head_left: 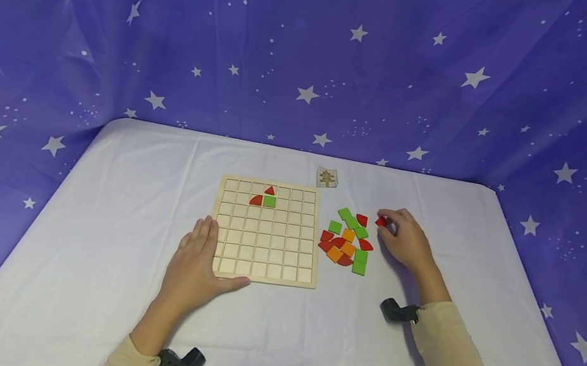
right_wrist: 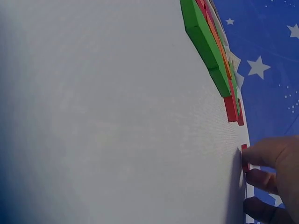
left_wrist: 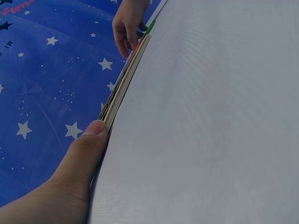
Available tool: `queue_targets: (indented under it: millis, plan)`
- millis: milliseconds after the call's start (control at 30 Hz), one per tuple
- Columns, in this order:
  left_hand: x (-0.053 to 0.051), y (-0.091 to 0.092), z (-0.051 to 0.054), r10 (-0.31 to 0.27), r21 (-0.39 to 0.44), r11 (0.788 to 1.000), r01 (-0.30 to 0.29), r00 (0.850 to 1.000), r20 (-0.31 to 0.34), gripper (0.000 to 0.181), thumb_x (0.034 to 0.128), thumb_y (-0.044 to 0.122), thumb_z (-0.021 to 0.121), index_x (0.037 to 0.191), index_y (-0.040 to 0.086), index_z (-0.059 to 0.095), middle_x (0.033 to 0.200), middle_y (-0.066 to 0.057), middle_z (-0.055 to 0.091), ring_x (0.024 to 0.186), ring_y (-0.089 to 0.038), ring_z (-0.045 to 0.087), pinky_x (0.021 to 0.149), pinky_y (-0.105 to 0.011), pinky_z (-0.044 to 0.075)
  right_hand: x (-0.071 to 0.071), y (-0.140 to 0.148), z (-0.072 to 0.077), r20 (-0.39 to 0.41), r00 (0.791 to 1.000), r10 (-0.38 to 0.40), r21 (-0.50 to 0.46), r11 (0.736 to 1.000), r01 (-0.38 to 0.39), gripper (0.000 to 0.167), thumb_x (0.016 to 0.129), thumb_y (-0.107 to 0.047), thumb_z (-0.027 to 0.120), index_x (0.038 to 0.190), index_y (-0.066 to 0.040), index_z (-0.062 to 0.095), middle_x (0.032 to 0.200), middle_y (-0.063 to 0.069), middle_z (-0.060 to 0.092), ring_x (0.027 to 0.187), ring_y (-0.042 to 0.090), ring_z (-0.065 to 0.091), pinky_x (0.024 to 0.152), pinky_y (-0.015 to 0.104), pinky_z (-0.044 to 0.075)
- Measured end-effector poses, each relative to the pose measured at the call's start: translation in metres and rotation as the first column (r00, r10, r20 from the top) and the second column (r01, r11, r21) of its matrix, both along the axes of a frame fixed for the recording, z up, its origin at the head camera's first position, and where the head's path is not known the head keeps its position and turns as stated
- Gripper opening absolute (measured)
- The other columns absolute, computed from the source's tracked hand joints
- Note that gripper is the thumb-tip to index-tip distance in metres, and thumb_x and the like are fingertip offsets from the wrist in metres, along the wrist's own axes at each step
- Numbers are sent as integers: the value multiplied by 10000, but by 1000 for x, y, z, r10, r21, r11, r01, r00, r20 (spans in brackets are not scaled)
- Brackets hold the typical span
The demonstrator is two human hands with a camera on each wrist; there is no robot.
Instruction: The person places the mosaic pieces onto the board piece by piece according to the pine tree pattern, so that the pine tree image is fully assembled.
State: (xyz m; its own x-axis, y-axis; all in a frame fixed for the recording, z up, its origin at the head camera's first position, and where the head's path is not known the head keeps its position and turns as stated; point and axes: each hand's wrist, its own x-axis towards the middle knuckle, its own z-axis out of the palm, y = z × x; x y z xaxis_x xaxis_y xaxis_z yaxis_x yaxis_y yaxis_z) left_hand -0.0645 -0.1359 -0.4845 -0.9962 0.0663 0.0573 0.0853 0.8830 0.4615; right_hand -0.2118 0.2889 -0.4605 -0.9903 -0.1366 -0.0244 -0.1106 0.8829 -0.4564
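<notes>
A square wooden grid board (head_left: pixel 261 280) lies on the table, with a red triangle (head_left: pixel 270 191), a red quarter-circle piece (head_left: pixel 257 200) and a green square (head_left: pixel 269 201) in its upper cells. My left hand (head_left: pixel 190 274) rests at the board's lower left corner, fingers straight along the left edge and thumb against the near edge. To the right of the loose pieces, my right hand (head_left: pixel 405 239) pinches a small red piece (head_left: pixel 381 221); the fingers partly cover it, so its shape cannot be told. The right wrist view shows this red piece (right_wrist: pixel 245 157) at the fingertips.
Several loose green (head_left: pixel 359 262), orange (head_left: pixel 334 254) and red pieces (head_left: pixel 362 220) lie in a cluster between board and right hand. Behind the board's far right corner is a small picture card (head_left: pixel 327 178) with a brown tree-like pattern. A purple star-patterned curtain (head_left: pixel 311 70) borders the white-covered table (head_left: pixel 93 209).
</notes>
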Motion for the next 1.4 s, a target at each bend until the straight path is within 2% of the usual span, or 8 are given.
queue_targets:
  millis: [133,300,500,700,833,967,1100,1400]
  plan:
    - [0,0,0,0,2,1000,0,1000,-1,1389,638,903,602,1578,-5,134,1667,-180,105,1552,-348,91,1249,-491,159,1,0,1,-2,999,-46,20,999,46,474,935,-337,681,1332,-88,607,1220,134,601,1166,344,561,1053,566,451]
    - [-1,0,-1,2,3,1000,-2,1000,-3,1392,632,914,591,1578,-4,142,1666,-178,111,1552,-347,96,1249,-489,161,2,0,1,-16,998,-60,40,997,61,441,927,-349,700,1270,-75,661,1142,128,605,1083,332,573,981,529,485]
    - [-1,0,0,1,4,1000,-1,1000,-7,1390,633,907,600,1576,-8,146,1663,-186,119,1549,-357,106,1246,-497,165,2,-3,0,-33,999,-26,60,998,28,385,946,-300,681,1263,-82,658,1145,114,607,1069,316,584,995,527,489]
    - [-1,0,0,3,5,1000,-3,1000,-5,1389,635,906,599,1578,-5,139,1665,-182,114,1549,-359,102,1248,-500,162,2,-8,2,-66,998,19,115,993,-11,340,961,-243,661,1227,-33,644,1126,143,597,1056,333,599,1011,533,494]
    - [-1,0,-1,3,5,1000,-3,1000,-2,1388,635,903,605,1579,-3,138,1665,-181,112,1550,-358,100,1249,-500,161,2,-7,0,-59,998,10,112,994,-3,355,958,-247,660,1241,-33,638,1141,144,596,1085,333,599,1024,537,488]
    - [-1,0,-1,4,8,1000,-4,1000,-1,1388,634,901,608,1580,1,136,1667,-178,110,1550,-357,99,1248,-502,164,1,-5,-2,-57,998,11,80,997,-7,422,932,-292,691,1284,-65,634,1120,123,597,1017,302,581,963,518,511]
    - [-1,0,-1,3,6,1000,-3,1000,0,1390,634,903,607,1580,0,134,1667,-178,108,1550,-357,99,1248,-501,166,1,-5,-4,-73,997,31,79,997,-25,413,918,-311,712,1263,-89,663,1094,106,605,975,284,566,918,498,518]
    - [-1,-1,-1,3,1,1000,-3,1000,-1,1392,632,903,608,1579,-3,138,1667,-178,108,1550,-357,99,1248,-499,165,5,-10,-2,-141,983,117,187,978,-90,347,937,-296,695,1181,-50,678,1055,107,617,978,285,607,951,481,541]
